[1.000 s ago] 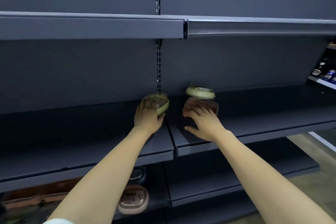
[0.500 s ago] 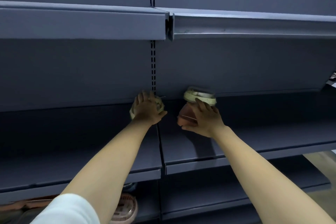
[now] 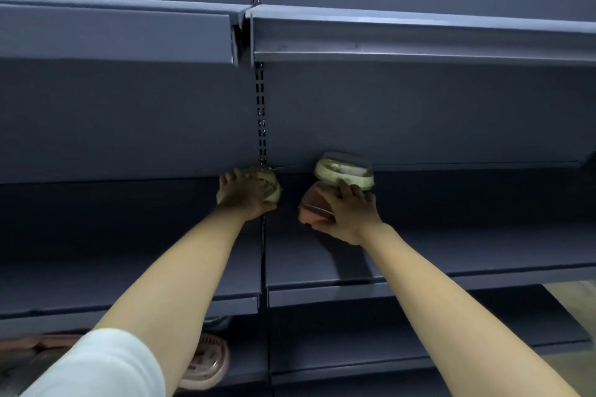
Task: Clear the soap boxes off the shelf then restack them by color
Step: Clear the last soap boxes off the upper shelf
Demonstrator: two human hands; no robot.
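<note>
At the back of the dark middle shelf [image 3: 451, 255] my left hand [image 3: 245, 196] covers and grips a pale green soap box [image 3: 272, 185], just left of the slotted upright. My right hand [image 3: 350, 213] holds a pink soap box [image 3: 312, 206], tilted with its left end low. A second green soap box [image 3: 343, 171] rests on top of the pink one, against the back panel, with my right fingertips touching its lower edge.
An upper shelf [image 3: 387, 35] overhangs close above. On the lower shelf at bottom left lie a pink slotted soap box [image 3: 209, 361] and more pinkish boxes [image 3: 48, 345]. Floor [image 3: 574, 296] shows at the far right.
Both hands have reached further back on the shelf. My right hand has closed around the pink box and tilted it, lifting the green box on top. The view has shifted upward.
</note>
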